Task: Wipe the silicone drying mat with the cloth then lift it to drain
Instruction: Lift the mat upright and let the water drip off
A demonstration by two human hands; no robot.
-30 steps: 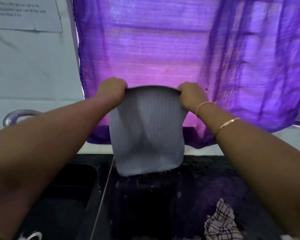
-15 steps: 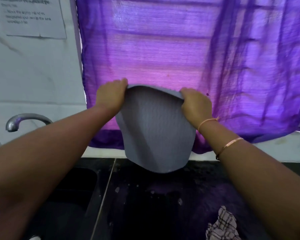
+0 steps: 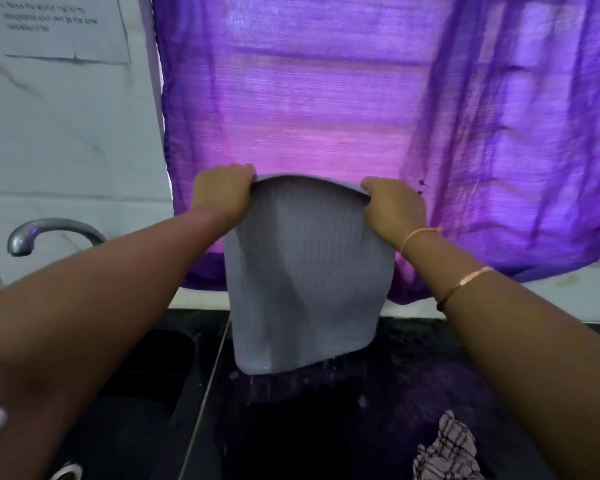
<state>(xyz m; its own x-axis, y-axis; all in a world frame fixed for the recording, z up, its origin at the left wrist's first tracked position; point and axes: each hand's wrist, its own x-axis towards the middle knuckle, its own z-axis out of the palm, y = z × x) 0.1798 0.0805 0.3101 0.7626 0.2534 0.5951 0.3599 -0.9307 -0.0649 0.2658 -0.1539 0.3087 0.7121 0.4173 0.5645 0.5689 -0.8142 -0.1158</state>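
The grey silicone drying mat (image 3: 305, 278) hangs upright above the dark countertop (image 3: 361, 427), its ribbed face toward me. My left hand (image 3: 222, 192) grips its top left corner and my right hand (image 3: 392, 206) grips its top right corner. The top edge bows upward between them. Its bottom edge hangs just above the wet counter, with droplets below it. The checked cloth (image 3: 447, 448) lies crumpled on the counter at the lower right, with neither hand on it.
A black sink (image 3: 136, 410) lies to the left, with a metal tap (image 3: 49, 233) over it and a drain at the bottom left. A purple curtain (image 3: 361, 98) hangs behind the mat. A paper notice (image 3: 59, 26) is stuck on the white wall.
The mat swung up clear of the counter half a second ago and has dropped back down, so its lower edge again hangs close above the wet surface. Both hands keep their grip.
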